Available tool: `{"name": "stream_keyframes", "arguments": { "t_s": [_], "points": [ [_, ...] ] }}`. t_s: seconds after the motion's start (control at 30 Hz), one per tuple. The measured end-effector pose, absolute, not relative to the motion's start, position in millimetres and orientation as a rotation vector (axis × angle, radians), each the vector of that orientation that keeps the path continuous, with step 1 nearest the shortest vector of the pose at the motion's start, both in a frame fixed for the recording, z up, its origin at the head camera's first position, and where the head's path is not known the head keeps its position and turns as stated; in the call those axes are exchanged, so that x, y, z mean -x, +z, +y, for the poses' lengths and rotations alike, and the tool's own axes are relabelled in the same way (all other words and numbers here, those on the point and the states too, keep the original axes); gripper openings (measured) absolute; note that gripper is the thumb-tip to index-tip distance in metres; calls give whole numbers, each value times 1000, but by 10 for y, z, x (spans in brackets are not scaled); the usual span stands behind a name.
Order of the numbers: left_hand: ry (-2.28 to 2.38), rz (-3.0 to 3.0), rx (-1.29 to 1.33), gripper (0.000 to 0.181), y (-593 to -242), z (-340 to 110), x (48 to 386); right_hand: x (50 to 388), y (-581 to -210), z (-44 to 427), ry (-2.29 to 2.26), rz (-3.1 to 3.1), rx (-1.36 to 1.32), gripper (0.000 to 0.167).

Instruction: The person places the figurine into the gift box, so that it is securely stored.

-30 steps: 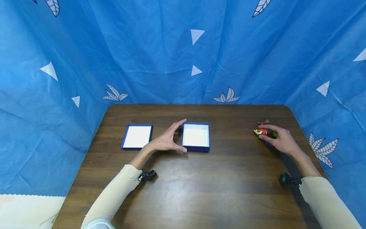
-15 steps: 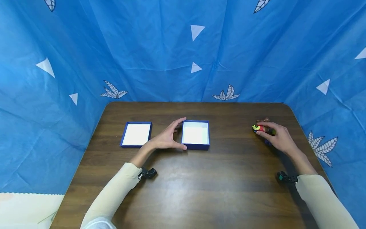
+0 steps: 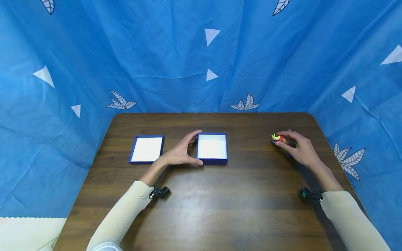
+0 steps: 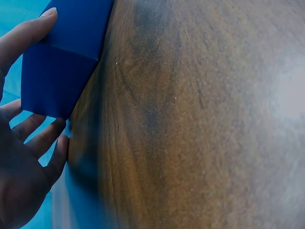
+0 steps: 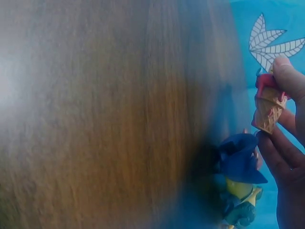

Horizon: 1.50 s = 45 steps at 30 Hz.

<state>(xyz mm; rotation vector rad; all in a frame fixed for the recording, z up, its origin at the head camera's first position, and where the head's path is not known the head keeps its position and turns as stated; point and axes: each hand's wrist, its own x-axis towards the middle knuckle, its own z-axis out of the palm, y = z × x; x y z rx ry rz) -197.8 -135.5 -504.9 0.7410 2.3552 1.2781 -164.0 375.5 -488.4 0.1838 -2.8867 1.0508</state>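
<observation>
On the brown wooden table (image 3: 216,205), near its middle, stood a blue box (image 3: 212,162) without cover, white on its inside. The left hand (image 3: 179,156) held this box from its left side: the thumb lay against the front wall and the index finger reached to the rear corner, so the hand was spread around it in a wide grasp. To the left of this hand, a shallow blue tray (image 3: 146,150), also white inside, lay flat on the table.

Well apart, toward the right edge of the table, the right hand (image 3: 299,149) was grasping a small toy (image 5: 269,109) between the thumb and the fingers. This toy had a yellow top, a red part, and a body with the waffle pattern of an ice-cream cone. Whether it touched the table, I could not tell. Close to the same fingers, in the right wrist view, was a second figure (image 5: 240,157) with a big blue hat and a yellow part below it; it was not clear if the fingers touched it.

Both forearms wore a cream sleeve (image 3: 125,214), and at each wrist sat a small black device (image 3: 160,192). Behind the table hung a blue cloth (image 3: 176,45) with white triangles and leaf drawings.
</observation>
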Motion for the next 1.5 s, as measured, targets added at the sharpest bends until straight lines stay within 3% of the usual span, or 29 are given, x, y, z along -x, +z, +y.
{"name": "stream_keyframes", "arguments": {
  "t_s": [0.63, 1.5],
  "points": [
    [1291, 2330, -732, 125, -5069, -1370, 1987, 1644, -4904, 3584, 1143, -2778, -243, 39],
    [1294, 2331, -726, 126, -5050, -1378, 1990, 1687, -4840, 3392, 1763, -2427, -258, 35]
  ]
}}
